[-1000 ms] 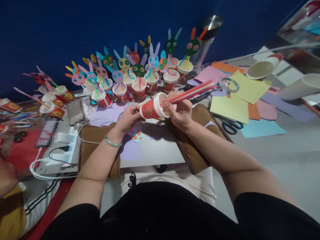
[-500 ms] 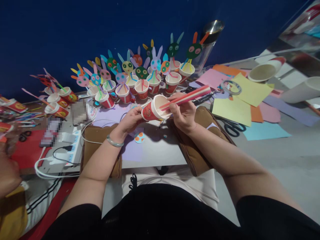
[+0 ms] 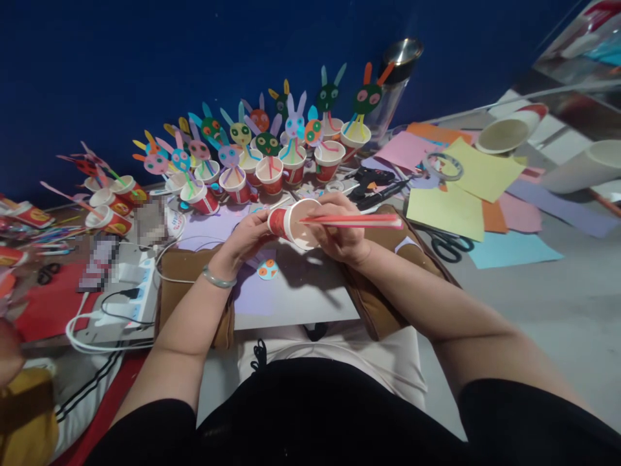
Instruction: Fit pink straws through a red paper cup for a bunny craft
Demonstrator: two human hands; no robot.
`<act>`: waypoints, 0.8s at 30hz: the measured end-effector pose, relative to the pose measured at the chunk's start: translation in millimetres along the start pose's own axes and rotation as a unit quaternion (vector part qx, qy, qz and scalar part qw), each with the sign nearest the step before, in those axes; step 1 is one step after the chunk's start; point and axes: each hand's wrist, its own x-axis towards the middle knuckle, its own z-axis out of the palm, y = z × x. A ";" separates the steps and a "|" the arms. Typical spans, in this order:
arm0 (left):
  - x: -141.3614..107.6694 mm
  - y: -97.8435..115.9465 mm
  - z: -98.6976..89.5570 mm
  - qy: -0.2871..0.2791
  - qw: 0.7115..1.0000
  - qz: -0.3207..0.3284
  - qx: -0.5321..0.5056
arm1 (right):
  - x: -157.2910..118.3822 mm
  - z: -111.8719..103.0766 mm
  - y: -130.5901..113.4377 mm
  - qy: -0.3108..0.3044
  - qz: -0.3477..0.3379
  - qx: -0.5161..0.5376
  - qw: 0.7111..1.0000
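My left hand (image 3: 251, 237) is closed around the base of a red-and-white paper cup (image 3: 280, 223), which is tilted on its side with the mouth facing right. In my right hand (image 3: 343, 241) is a bundle of red and pink straws (image 3: 371, 221). Their near ends are at the cup's mouth and the far ends point right; my fingers hide whether they touch the cup. Below the cup, a light-blue paper face (image 3: 267, 269) with orange eyes lies on the white work surface (image 3: 310, 294). Behind stand several paper cups holding paper rabbits (image 3: 268, 144).
Brown pads (image 3: 383, 285) lie under my forearms. To the right are black scissors (image 3: 451, 246), a tape roll (image 3: 444, 166) and coloured paper (image 3: 446, 210). A power strip (image 3: 143, 288) with cables sits left, near another person's arm (image 3: 10, 353). A bottle (image 3: 391, 97) stands behind.
The straws have swung from slanting up to the right to nearly level. The cup has turned and shifted slightly left, its mouth more toward me. The other person's arm has drawn back left.
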 end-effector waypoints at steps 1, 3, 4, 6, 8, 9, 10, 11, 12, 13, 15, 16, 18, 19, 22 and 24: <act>-0.5 0.4 0.8 -0.011 1.000 -0.002 0.003 | -1.1 1.1 1.8 -0.001 -0.019 0.003 1.000; -1.5 1.9 2.9 -0.025 1.000 -0.001 0.007 | -4.4 2.2 4.8 -0.010 -0.037 0.002 0.999; -1.9 2.8 4.0 -0.024 1.000 0.003 0.006 | -6.6 2.2 6.0 -0.017 -0.033 -0.005 0.999; -2.1 4.7 5.9 -0.013 1.000 0.014 0.003 | -11.6 1.9 8.1 -0.030 -0.015 -0.016 0.999; -1.4 6.1 6.9 -0.006 1.000 0.021 0.001 | -16.8 1.8 10.3 -0.030 -0.001 -0.001 1.000; -0.9 6.5 7.0 -0.007 1.000 0.021 -0.001 | -19.1 1.9 11.6 -0.027 0.002 0.014 1.000; -0.3 6.8 6.9 -0.010 1.000 0.020 -0.002 | -21.0 2.1 13.1 -0.022 0.000 0.026 0.999; 0.2 6.9 6.6 -0.012 1.000 0.018 -0.003 | -22.6 2.4 14.5 -0.017 -0.005 0.030 0.999; 0.5 7.0 6.1 -0.011 1.000 0.017 -0.003 | -23.6 2.6 15.7 -0.012 -0.011 0.026 1.000; 0.7 6.9 5.7 -0.006 1.000 0.015 -0.003 | -24.2 2.9 16.6 -0.010 -0.016 0.015 1.000; 0.9 6.5 4.8 0.013 1.000 0.012 -0.005 | -23.8 3.2 16.8 -0.013 -0.018 -0.005 1.000; 1.0 6.1 4.4 0.023 1.000 0.009 -0.007 | -22.8 3.3 16.0 -0.019 -0.011 -0.007 1.000; 1.8 4.6 3.8 0.035 0.999 0.004 -0.015 | -19.8 3.9 12.8 -0.031 0.005 0.004 1.000; 2.8 3.4 3.4 0.033 0.999 0.001 -0.017 | -17.9 4.4 10.7 -0.035 0.008 0.009 0.999; 8.3 -1.6 0.7 0.023 1.000 -0.002 -0.008 | -12.5 5.7 4.6 -0.036 0.001 0.000 0.999; 13.1 -5.3 -2.8 0.048 0.999 0.012 0.005 | -9.6 5.9 2.0 -0.034 0.006 -0.011 0.999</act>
